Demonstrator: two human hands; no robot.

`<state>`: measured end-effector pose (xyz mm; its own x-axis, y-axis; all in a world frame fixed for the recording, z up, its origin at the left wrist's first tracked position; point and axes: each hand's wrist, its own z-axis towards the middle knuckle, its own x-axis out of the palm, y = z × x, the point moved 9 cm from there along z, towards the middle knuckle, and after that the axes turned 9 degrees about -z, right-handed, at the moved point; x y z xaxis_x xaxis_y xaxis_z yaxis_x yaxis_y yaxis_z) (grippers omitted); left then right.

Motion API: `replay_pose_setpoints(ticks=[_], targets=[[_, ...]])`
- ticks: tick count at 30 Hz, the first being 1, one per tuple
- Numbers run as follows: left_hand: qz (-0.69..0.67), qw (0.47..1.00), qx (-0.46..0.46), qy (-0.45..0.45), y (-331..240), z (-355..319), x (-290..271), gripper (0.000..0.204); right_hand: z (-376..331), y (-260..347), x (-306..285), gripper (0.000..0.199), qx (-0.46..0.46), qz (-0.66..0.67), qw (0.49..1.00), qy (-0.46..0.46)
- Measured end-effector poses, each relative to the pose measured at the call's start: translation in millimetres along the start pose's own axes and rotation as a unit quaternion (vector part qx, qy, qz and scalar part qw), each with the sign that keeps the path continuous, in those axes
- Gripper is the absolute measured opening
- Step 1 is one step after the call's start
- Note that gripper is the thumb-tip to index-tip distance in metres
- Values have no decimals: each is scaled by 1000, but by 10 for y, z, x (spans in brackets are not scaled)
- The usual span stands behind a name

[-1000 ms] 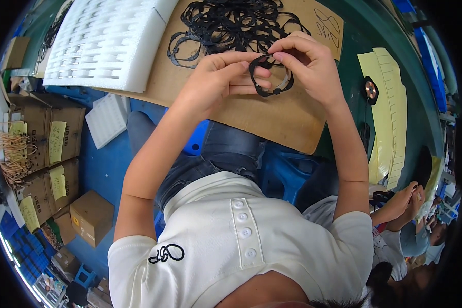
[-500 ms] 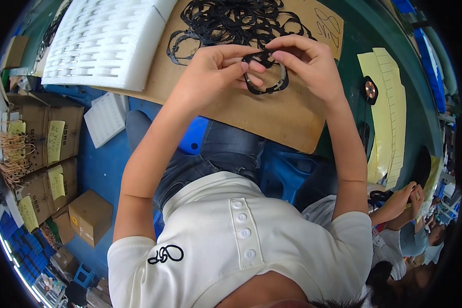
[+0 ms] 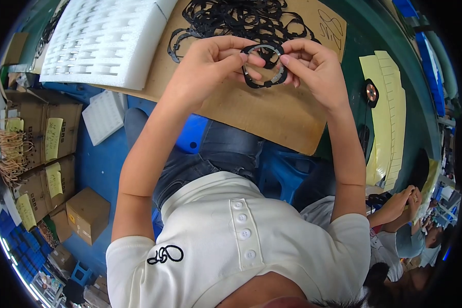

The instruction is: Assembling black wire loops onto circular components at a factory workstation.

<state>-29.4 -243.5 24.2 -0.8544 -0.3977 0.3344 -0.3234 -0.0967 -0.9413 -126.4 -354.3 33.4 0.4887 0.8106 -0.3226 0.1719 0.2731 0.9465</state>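
Note:
Between my two hands I hold a black ring-shaped plastic frame (image 3: 263, 84) with a grey inner band. My left hand (image 3: 213, 64) pinches its left side between thumb and fingers. On the other side, my right hand (image 3: 314, 66) grips the edge with thumb and forefinger. The ring is raised above a brown cardboard sheet (image 3: 262, 120), its opening facing me. Just beyond my hands lies a tangled pile of similar black frames (image 3: 231, 19). One loose frame (image 3: 175, 45) sits at the pile's left edge.
A white foam tray block (image 3: 100, 46) with rows of slots stands left of the cardboard. To the right are yellow paper sheets (image 3: 390, 118) and a round part with a copper coil (image 3: 371, 93). Stacked cartons (image 3: 41, 128) stand at left. A co-worker's hands (image 3: 403, 203) are at lower right.
The ring has turned and risen slightly, so its opening and grey inner band now show more fully. My right fingers have shifted from its top to its right side.

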Motion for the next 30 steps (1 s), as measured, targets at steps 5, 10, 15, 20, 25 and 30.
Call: replay_pose_setpoints(ticks=[5, 10, 15, 20, 25, 30], targets=[[-9, 1000, 5, -9, 13, 17, -5, 22, -54, 72, -10, 12, 0, -13, 999, -35], [-14, 999, 1, -32, 22, 20, -21, 22, -74, 78, -39, 14, 7, 4, 999, -50], [-29, 999, -12, -34, 37, 30, -23, 22, -70, 67, -61, 17, 11, 19, 998, -55], [-34, 999, -8, -27, 29, 28, -5, 21, -72, 88, -70, 19, 5, 7, 998, -63], [-12, 1000, 9, -1, -27, 30, 35, 21, -76, 106, -76, 23, -7, -11, 997, -71], [-16, 1000, 14, 9, -38, 26, 43, 22, -76, 118, -73, 23, -13, -1, 997, -71]])
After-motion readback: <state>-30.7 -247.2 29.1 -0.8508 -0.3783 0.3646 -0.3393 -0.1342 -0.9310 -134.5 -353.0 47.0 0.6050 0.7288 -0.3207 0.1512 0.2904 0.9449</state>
